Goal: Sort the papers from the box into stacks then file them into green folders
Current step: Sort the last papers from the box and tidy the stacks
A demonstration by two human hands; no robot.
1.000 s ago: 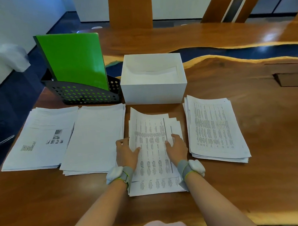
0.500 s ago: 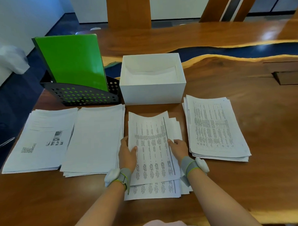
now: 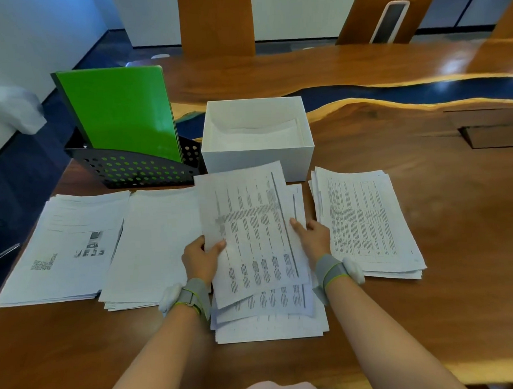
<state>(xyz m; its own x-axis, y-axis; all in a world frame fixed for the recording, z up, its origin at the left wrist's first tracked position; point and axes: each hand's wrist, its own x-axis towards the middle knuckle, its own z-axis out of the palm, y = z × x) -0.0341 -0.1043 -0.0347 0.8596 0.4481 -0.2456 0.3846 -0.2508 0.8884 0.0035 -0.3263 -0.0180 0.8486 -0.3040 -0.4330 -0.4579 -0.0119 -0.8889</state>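
Wooden worktop (image 3: 431, 319) spreads wide around you. Nearest to you the middle stack (image 3: 270, 326) lies fanned, its lower pages askew and poking toward the near edge. That is your first risk: pull upward carelessly and those loose pages may slide off toward you.

Just beyond, your left hand (image 3: 199, 260) pinches the left edge of the lifted sheets (image 3: 250, 224), thumb on top and fingers curled beneath. Your right hand (image 3: 313, 239) grips the right edge, thumb on the print, the other fingers hidden under the paper. The sheaf is tilted, its far end raised in front of the white box (image 3: 256, 162).

Held only along its near half, it could sag or shed a page. A dropped page could land on the printed stack (image 3: 365, 219) just to the right or the plain stack (image 3: 157, 242) to the left, spoiling the sort. The stack with pictures (image 3: 66, 246) lies further left.

These stacks sit close together, so a wide swing could nudge them. Farther off, the box seems to hold a pale sheet, easy to overlook. At the far left, green folders (image 3: 119, 112) lean in a black rack (image 3: 130, 170); reaching across for them could drag paper.
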